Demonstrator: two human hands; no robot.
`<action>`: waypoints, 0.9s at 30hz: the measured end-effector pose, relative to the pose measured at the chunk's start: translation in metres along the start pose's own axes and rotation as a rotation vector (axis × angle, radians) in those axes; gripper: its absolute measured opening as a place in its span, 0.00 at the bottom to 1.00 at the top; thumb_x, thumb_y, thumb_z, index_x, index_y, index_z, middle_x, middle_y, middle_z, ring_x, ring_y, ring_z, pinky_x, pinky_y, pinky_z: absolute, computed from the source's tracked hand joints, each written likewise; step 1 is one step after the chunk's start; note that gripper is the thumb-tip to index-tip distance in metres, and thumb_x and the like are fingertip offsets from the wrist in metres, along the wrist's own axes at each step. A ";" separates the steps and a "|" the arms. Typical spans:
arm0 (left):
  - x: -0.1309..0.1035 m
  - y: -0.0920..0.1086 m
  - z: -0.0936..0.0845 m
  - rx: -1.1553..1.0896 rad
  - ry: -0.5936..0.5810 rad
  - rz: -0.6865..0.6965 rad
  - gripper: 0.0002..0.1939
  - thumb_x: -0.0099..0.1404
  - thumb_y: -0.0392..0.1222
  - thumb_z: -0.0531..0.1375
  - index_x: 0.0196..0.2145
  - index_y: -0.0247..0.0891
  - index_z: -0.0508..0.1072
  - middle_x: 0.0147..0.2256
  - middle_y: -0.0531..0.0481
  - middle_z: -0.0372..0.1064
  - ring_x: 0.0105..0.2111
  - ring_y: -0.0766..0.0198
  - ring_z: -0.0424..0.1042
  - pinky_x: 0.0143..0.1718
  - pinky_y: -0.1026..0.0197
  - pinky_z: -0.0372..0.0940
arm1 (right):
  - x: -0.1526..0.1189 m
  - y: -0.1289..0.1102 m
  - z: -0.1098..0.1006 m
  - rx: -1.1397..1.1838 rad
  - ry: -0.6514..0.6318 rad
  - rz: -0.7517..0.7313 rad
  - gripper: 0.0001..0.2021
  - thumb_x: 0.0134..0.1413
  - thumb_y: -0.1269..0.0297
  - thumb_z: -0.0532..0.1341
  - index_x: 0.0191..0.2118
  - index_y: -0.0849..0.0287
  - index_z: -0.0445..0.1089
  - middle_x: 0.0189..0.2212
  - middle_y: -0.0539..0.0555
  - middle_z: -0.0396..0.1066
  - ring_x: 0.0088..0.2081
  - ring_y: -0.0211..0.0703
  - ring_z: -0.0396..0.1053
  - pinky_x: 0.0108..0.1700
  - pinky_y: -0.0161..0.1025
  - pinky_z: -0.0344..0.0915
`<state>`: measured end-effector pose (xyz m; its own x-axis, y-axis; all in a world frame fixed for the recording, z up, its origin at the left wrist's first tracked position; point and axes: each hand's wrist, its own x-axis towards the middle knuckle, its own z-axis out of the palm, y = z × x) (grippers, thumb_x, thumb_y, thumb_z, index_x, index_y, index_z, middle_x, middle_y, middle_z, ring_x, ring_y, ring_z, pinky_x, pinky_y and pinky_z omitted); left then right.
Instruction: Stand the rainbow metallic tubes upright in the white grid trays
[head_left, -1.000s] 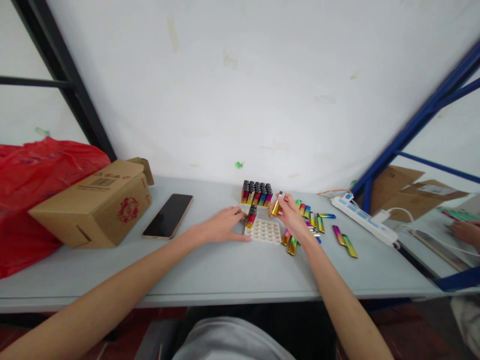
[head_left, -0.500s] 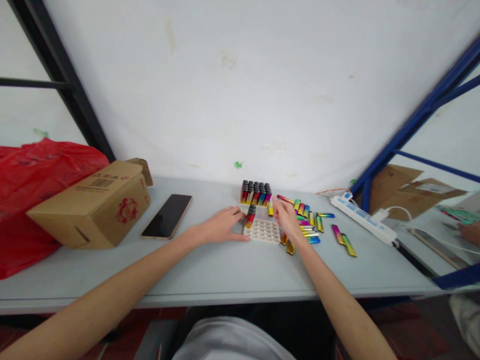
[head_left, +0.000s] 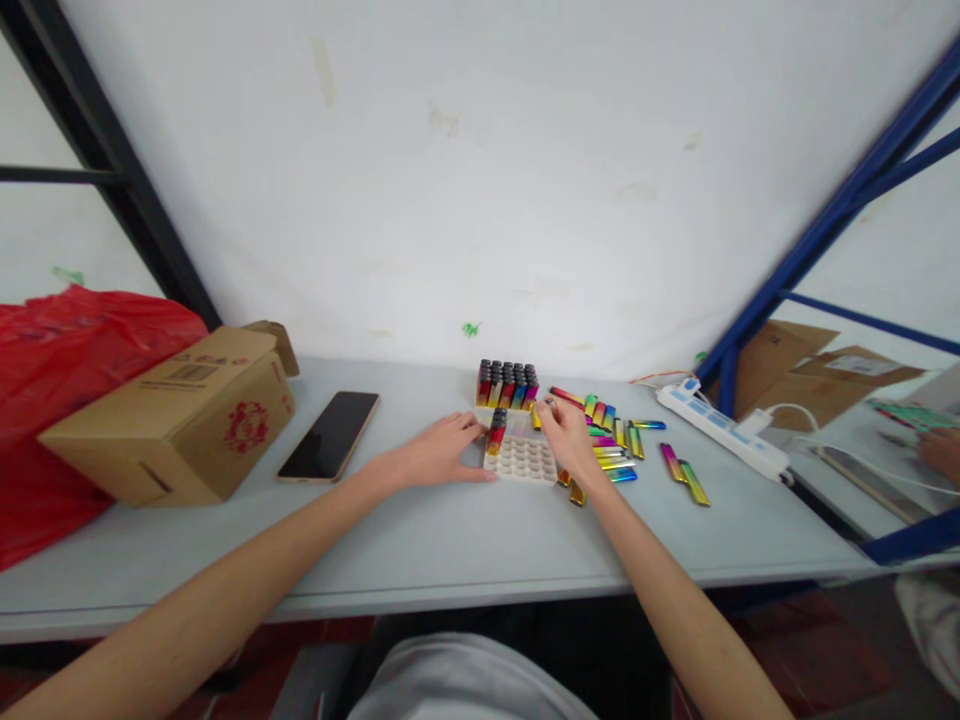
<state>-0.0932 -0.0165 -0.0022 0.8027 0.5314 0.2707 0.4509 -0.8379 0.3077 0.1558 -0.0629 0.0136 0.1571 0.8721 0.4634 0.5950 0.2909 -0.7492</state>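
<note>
A white tray with round sockets point(head_left: 523, 463) lies on the grey table point(head_left: 450, 540). A few rainbow-coloured lighters point(head_left: 496, 432) stand in its left column, and a full block of upright lighters point(head_left: 507, 384) stands behind it. My left hand point(head_left: 442, 455) lies flat on the table, fingertips against the tray's left edge. My right hand point(head_left: 566, 440) is at the tray's far right corner, fingers pinched on a gold lighter point(head_left: 535, 418) held low over the sockets. Several loose lighters point(head_left: 615, 440) lie to the right of that hand.
A black phone point(head_left: 328, 434), a cardboard box point(head_left: 180, 415) and a red plastic bag point(head_left: 60, 370) are to the left. A white power strip point(head_left: 720, 432) and two stray lighters point(head_left: 684, 475) lie right. Another person's hand point(head_left: 941, 450) shows beyond the blue rack point(head_left: 817, 240).
My right hand has come down and to the left with the gold lighter, from above the loose pile to the tray's far edge. My left hand has stayed at the tray.
</note>
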 end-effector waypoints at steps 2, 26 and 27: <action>0.000 0.000 0.000 0.002 0.002 0.004 0.36 0.65 0.71 0.63 0.54 0.37 0.73 0.51 0.39 0.72 0.51 0.45 0.73 0.56 0.48 0.66 | -0.001 -0.001 0.000 0.010 0.000 -0.002 0.24 0.65 0.45 0.55 0.22 0.53 0.52 0.19 0.45 0.51 0.24 0.38 0.52 0.29 0.39 0.48; -0.002 0.000 0.000 -0.014 0.021 -0.013 0.36 0.64 0.73 0.62 0.52 0.37 0.74 0.49 0.39 0.72 0.49 0.46 0.73 0.55 0.48 0.67 | -0.001 -0.024 -0.023 -0.237 -0.167 -0.337 0.23 0.74 0.44 0.50 0.29 0.54 0.60 0.30 0.54 0.69 0.34 0.46 0.67 0.39 0.41 0.62; -0.002 0.000 0.000 -0.007 0.017 -0.016 0.36 0.64 0.73 0.63 0.52 0.37 0.74 0.49 0.39 0.72 0.49 0.46 0.73 0.55 0.48 0.67 | -0.002 -0.025 -0.024 -0.282 -0.172 -0.334 0.24 0.74 0.44 0.51 0.29 0.53 0.59 0.28 0.53 0.68 0.32 0.46 0.66 0.37 0.41 0.61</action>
<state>-0.0947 -0.0175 -0.0030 0.7888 0.5465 0.2813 0.4606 -0.8286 0.3181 0.1598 -0.0815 0.0423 -0.1985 0.8083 0.5543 0.7856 0.4693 -0.4031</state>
